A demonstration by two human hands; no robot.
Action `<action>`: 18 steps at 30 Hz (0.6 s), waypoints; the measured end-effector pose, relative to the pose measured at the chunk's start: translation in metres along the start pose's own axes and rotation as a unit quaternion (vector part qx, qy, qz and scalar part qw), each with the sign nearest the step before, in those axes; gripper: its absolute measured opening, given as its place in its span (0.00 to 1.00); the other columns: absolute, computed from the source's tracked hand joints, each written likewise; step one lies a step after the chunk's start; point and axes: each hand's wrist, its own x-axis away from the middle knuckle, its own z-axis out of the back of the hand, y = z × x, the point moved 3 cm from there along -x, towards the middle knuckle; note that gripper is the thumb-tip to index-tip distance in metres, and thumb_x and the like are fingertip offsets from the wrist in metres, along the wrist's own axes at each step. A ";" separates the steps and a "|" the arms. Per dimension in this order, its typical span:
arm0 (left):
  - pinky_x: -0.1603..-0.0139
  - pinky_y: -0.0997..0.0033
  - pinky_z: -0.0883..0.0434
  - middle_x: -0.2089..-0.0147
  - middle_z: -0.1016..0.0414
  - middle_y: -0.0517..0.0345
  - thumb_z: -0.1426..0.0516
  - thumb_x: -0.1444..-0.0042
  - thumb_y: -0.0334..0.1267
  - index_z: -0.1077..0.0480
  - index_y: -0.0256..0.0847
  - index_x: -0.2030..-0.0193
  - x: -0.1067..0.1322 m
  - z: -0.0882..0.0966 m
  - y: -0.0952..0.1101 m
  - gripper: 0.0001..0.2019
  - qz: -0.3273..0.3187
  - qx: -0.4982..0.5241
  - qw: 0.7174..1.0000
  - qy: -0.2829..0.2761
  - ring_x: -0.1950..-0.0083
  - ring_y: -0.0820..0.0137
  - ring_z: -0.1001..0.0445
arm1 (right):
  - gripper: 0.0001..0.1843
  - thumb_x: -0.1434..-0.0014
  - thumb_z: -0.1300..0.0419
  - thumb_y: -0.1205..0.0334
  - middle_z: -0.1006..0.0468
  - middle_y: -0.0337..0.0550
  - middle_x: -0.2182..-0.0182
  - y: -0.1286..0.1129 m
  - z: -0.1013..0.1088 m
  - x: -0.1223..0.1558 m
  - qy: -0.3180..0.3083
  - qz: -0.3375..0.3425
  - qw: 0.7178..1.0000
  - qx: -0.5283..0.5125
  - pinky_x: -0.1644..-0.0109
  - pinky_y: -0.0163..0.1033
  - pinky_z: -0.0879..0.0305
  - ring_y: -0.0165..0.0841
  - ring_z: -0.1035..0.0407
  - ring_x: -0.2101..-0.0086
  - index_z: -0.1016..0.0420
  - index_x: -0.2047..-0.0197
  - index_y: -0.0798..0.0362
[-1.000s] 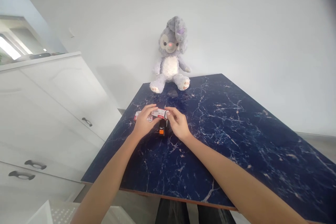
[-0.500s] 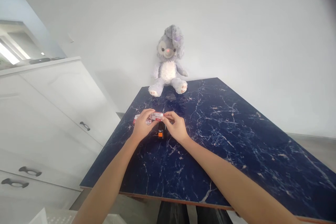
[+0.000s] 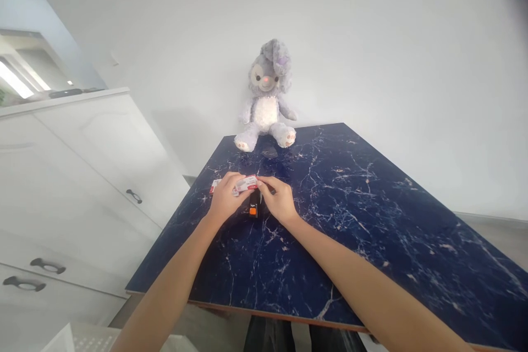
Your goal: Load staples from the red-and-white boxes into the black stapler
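Where the arms crossed the near edge: both forearms were bare and ran out over the table (image 3: pixel 371 220), closing in on each other toward its left edge.
Left hand (image 3: pixel 225 198): fingers were curled over the left end of the box, gripping it from above; the thumb was hidden.
Right hand (image 3: pixel 280 201): thumb and forefinger pinched the right end, and the other fingers were folded under.
Box (image 3: pixel 247 183): small, white and red, it was held about level between the two hands, just clear of the top, nearer the left edge than the right and past the middle toward the far edge.
Black thing (image 3: pixel 253 209): dark with an orange patch, it sat on the table right under the box, between the hands; what it was could not be told.
Second box (image 3: pixel 215 185): red and white, it lay flat just left of the left hand, partly covered by it.
Handling: a box this light probably wanted a gentle end-to-end grip, one hand steadying while the other worked, kept low over the top and clear of the black thing.
Rabbit (image 3: pixel 266 96): grey plush, it sat upright at the far edge against the wall, well apart.
Cabinet (image 3: pixel 82 165): white, with drawers, it stood beyond the left edge.
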 end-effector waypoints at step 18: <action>0.54 0.61 0.28 0.57 0.24 0.51 0.38 0.42 0.48 0.29 0.43 0.55 -0.002 0.012 -0.019 0.14 0.107 -0.107 0.987 0.062 0.54 0.59 0.26 | 0.16 0.36 0.43 0.60 0.24 0.47 0.52 0.004 -0.008 0.003 -0.027 0.018 0.999 0.039 0.60 0.40 0.26 0.33 0.27 0.64 0.27 0.45 0.49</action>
